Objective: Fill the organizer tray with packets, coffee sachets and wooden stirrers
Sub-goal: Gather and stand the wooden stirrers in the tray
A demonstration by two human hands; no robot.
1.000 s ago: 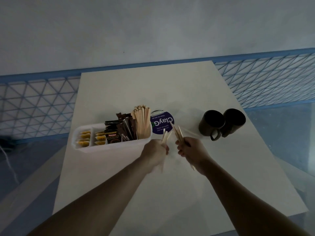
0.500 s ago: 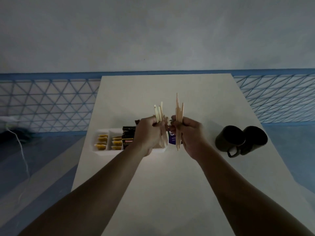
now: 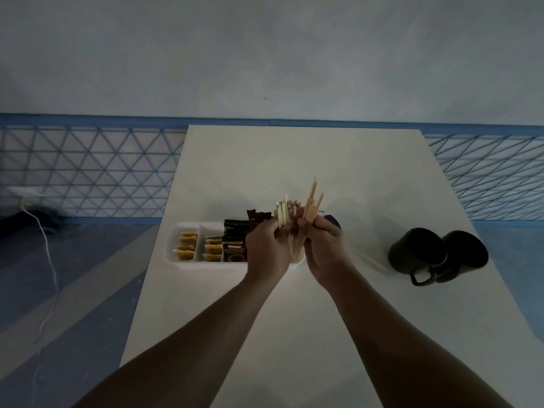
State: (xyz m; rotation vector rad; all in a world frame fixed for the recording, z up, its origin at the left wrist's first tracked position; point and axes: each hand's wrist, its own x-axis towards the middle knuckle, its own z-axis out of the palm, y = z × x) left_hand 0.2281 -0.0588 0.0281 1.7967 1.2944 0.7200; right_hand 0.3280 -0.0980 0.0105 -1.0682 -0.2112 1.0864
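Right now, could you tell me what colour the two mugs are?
The mugs look black, seen in the head view.

"KOPIKO" in red and "SUPREMO" below it, on the black coffee sachet (image 3: pixel 234 249) in the organizer tray (image 3: pixel 173 245)

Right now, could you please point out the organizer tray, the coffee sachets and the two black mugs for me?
organizer tray (image 3: pixel 174 245): head view, on its white left end wall.
coffee sachets (image 3: pixel 234 249): head view, on the front black sachet's label.
black mugs (image 3: pixel 412 254): head view, on the left mug's side.
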